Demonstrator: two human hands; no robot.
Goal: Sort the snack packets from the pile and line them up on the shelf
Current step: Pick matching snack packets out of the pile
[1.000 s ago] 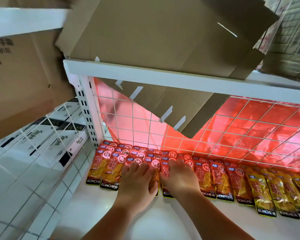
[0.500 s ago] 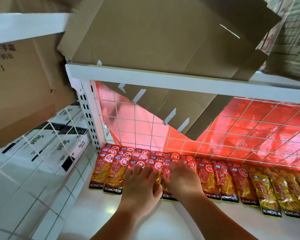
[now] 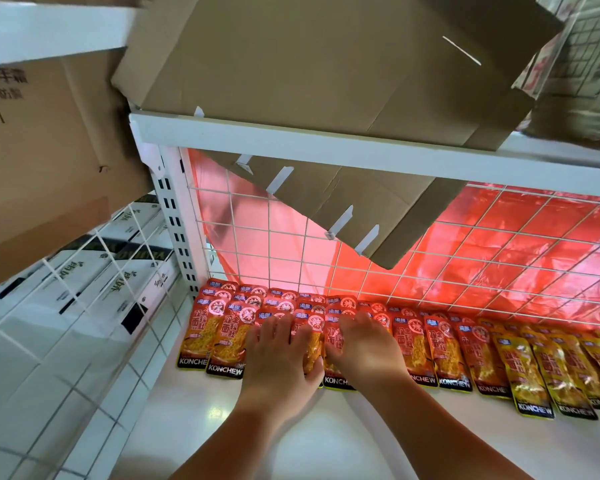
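Two bare forearms come in from the bottom edge, cut off before the elbow. They reach over the white shelf (image 3: 326, 441), whose front lies out of frame. The left hand (image 3: 278, 362) lies palm down on the row of packets, fingers straight and a little spread, thumb against the lower edge of one packet. Whether the thumb tucks under it cannot be told. The right hand (image 3: 362, 344) lies flat just beside it, fingers straight, pressing on the neighbouring packets. Both hands hide the middle of the packets beneath them.

The red packets (image 3: 219, 336) lie flat in overlapping tiers at the back of the shelf, from the left post rightward. Each has yellow strips shown on its front and a black band reading KONCHEW at its near end. Right of them the yellow packets (image 3: 534, 372) carry on the line, the last cut off by the frame edge. Behind stands a white wire grid (image 3: 426, 252) backed by red film (image 3: 541, 233). Above, a cardboard sheet (image 3: 326, 64) hangs over the upper shelf (image 3: 326, 147) and hides part of the grid.
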